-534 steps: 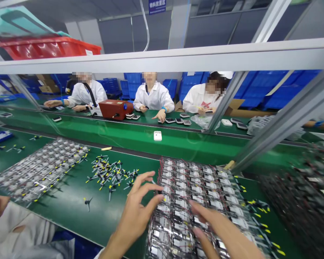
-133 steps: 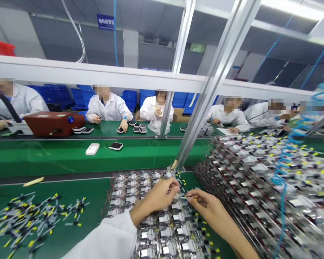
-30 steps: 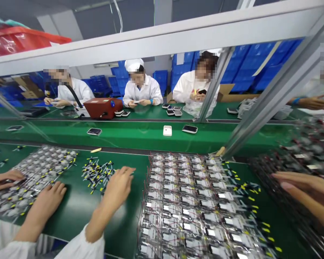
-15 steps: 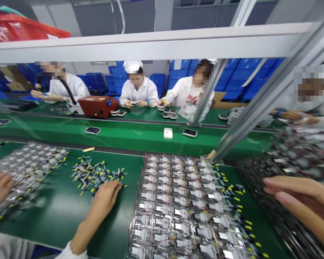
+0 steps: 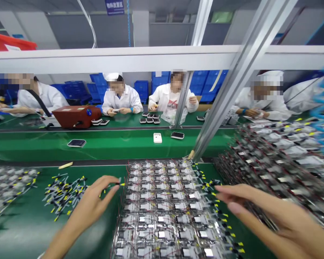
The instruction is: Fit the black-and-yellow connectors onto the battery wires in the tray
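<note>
My left hand [image 5: 95,201] is at the left edge of a clear plastic tray [image 5: 162,216]. Its thumb and fingertips pinch a small wire part [image 5: 121,183] with a yellow tip and a grey end. Beside that hand lies a loose pile of similar small parts [image 5: 63,194] on the green bench. White and metallic units with thin red wires fill the tray's rows. At the tray's right edge hovers my right hand [image 5: 267,216], thumb and fingers apart, nothing seen in it. Its fingertips are close to a line of yellow-tipped parts [image 5: 223,216].
Stacked filled trays [image 5: 280,162] stand at right, another filled tray [image 5: 10,187] at left. Beyond runs a green conveyor [image 5: 118,145] carrying white-cased devices [image 5: 157,138]. A slanted metal post [image 5: 226,97] rises ahead. Several co-workers in white sit across, near a brown box [image 5: 77,117].
The view has turned right. My left hand has moved from the pile to the tray's left edge with the small part. My right hand has come closer to the tray's right edge.
</note>
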{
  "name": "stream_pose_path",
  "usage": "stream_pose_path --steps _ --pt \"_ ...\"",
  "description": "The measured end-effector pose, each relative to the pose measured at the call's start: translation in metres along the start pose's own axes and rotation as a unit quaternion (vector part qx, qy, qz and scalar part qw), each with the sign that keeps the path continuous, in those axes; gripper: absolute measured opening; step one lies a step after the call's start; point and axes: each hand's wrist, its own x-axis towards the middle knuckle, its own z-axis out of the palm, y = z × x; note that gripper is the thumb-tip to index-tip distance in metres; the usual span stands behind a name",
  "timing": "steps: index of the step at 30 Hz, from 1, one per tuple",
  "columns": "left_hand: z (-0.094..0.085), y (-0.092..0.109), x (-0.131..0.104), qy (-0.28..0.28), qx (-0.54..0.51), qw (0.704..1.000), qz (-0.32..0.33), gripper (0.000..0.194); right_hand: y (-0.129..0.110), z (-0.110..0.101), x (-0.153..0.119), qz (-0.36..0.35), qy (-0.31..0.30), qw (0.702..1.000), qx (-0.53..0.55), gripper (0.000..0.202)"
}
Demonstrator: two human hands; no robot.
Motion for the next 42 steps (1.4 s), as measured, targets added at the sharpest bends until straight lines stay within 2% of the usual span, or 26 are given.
stream_pose_path --steps 2,3,5,7,9,11,13,17,21,29,33,38,42 --pt "-0.002 0.054 0.030 -0.053 -0.043 0.994 0.087 0.026 -0.012 0.016 0.012 -0.011 -0.049 0.998 0.042 0.043" --pt "0.004 0.080 0.044 -0.088 -0.064 0.983 0.145 0.023 -0.017 0.025 0.020 -0.003 -0.073 0.995 0.067 0.046" --pt "0.025 0.124 0.070 -0.133 -0.095 0.960 0.229 0.016 -0.020 0.042 0.039 0.012 -0.105 0.988 0.116 0.048" --pt "0.056 0.151 0.093 -0.143 -0.113 0.948 0.261 0.013 -0.009 0.055 0.057 0.015 -0.099 0.982 0.160 0.044" --pt "0.089 0.161 0.114 -0.143 -0.124 0.945 0.266 0.012 0.016 0.063 0.071 0.021 -0.092 0.976 0.198 0.041" --pt "0.116 0.159 0.131 -0.146 -0.131 0.942 0.274 0.016 0.046 0.067 0.080 0.050 -0.082 0.974 0.205 0.041" --pt "0.135 0.149 0.144 -0.158 -0.101 0.938 0.291 0.019 0.075 0.070 0.083 0.092 -0.061 0.972 0.205 0.047" --pt "0.156 0.127 0.157 -0.178 0.061 0.919 0.347 0.026 0.106 0.075 0.083 0.135 -0.043 0.966 0.218 0.061" --pt "0.163 0.120 0.160 -0.171 0.129 0.896 0.389 0.028 0.112 0.084 0.086 0.147 -0.050 0.956 0.247 0.063" --pt "0.166 0.121 0.169 -0.171 0.122 0.889 0.408 0.028 0.119 0.104 0.100 0.134 -0.043 0.954 0.266 0.048" --pt "0.170 0.120 0.170 -0.175 0.082 0.900 0.390 0.026 0.122 0.109 0.103 0.118 -0.044 0.961 0.246 0.035" --pt "0.171 0.118 0.167 -0.172 -0.010 0.925 0.340 0.019 0.118 0.112 0.103 0.098 -0.056 0.966 0.232 0.032" --pt "0.170 0.115 0.169 -0.170 -0.042 0.935 0.307 0.026 0.114 0.114 0.105 0.089 -0.064 0.966 0.233 0.031"
